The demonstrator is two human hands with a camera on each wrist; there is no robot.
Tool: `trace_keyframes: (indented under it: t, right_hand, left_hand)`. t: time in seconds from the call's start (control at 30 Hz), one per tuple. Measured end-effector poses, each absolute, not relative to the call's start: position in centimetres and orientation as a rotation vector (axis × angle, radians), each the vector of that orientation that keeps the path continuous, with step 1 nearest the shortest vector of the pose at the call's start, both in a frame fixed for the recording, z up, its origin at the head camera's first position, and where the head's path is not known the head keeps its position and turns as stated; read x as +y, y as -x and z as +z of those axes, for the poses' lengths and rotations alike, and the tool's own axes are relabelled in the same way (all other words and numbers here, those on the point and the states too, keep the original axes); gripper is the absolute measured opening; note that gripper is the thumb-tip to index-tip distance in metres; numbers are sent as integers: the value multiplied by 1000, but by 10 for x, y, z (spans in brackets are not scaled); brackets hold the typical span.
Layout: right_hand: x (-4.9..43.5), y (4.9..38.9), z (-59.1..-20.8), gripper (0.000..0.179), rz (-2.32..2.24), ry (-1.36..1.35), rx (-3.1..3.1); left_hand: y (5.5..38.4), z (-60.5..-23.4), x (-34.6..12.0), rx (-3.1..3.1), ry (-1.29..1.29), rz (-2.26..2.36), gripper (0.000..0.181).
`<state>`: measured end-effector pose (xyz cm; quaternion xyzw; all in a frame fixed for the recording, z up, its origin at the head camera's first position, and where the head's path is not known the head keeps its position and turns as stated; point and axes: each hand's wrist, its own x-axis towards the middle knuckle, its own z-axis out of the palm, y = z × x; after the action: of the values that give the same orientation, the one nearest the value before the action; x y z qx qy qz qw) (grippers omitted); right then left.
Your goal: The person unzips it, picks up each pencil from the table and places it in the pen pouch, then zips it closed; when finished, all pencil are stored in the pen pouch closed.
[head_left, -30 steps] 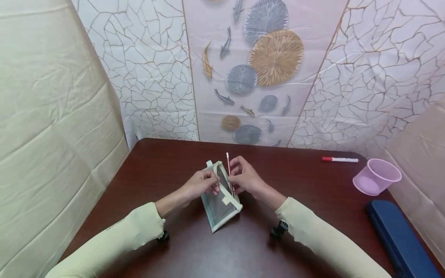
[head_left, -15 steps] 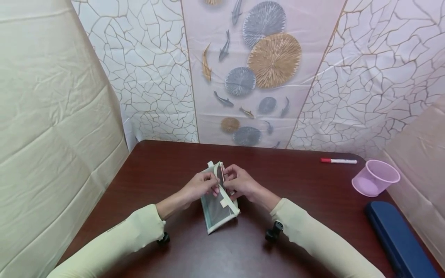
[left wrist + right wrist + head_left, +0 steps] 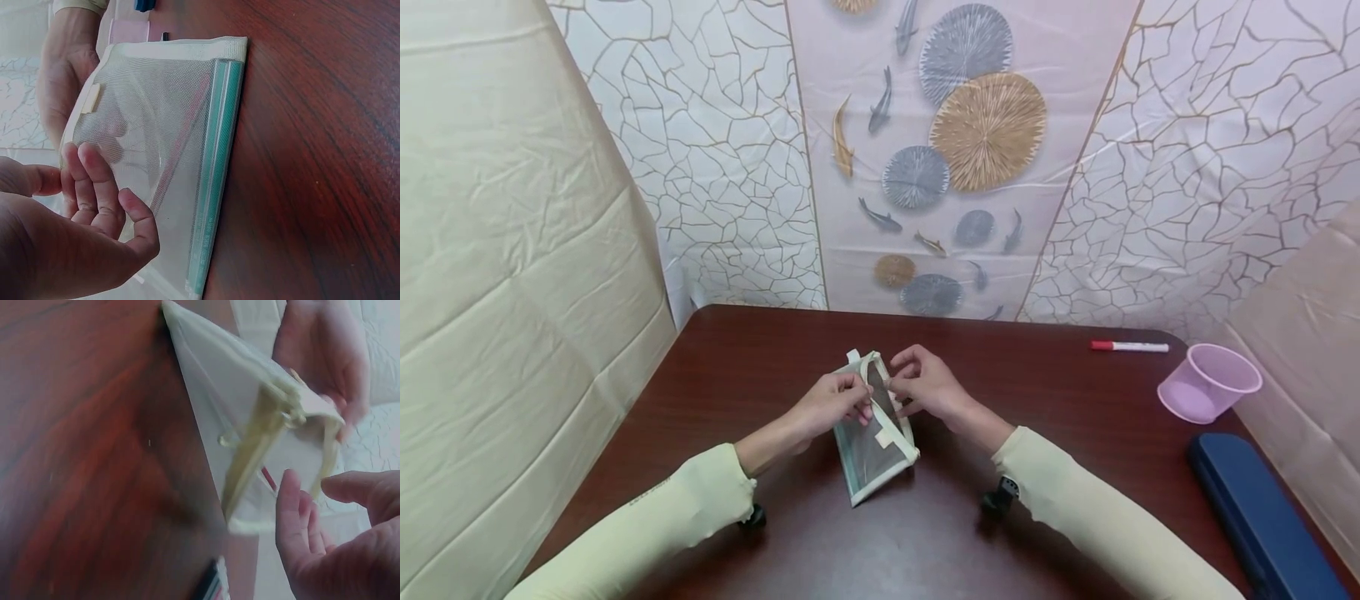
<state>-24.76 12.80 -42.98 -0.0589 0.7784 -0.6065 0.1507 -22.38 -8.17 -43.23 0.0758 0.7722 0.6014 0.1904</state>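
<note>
A cream-edged mesh zipper pouch stands tilted on the table, its mouth gaping. My left hand pinches one side of the mouth between thumb and fingers. A slim red pencil lies slantwise inside, showing through the mesh in the left wrist view. Its red end shows just within the opening in the right wrist view. My right hand is at the other side of the mouth, thumb and fingers apart with nothing between them. The mesh and rim partly hide its lower fingers in the head view.
A red-capped white marker lies at the back right of the dark wooden table. Nearer, a pink cup stands tilted-looking beside a long blue case. Patterned cloth hangs behind the table.
The pencil has gone from the right hand's fingers down into the pouch. My right hand dipped toward the mouth, then drew back slightly with its fingers parted. The left hand keeps its pinch.
</note>
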Motion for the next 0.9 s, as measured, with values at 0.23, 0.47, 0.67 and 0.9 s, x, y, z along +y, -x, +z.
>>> trace_keyframes:
  t: [0.23,0.47,0.67,0.9]
  right_hand:
    - [159,254,-427,39,-1826,138,2274]
    - [193,262,-429,38,-1754,168,2340]
    - [219,271,-434,36,-1569,261,2483]
    - [248,287,-446,38,-1392,405,2459]
  left_hand:
    - [223,-432,-82,2172,-219,1703,20]
    - [223,-433,-82,2160,-238,1728,21]
    - [224,-433,-85,2159,-247,1731,22]
    - [224,-430,-89,2165,-272,1715,21]
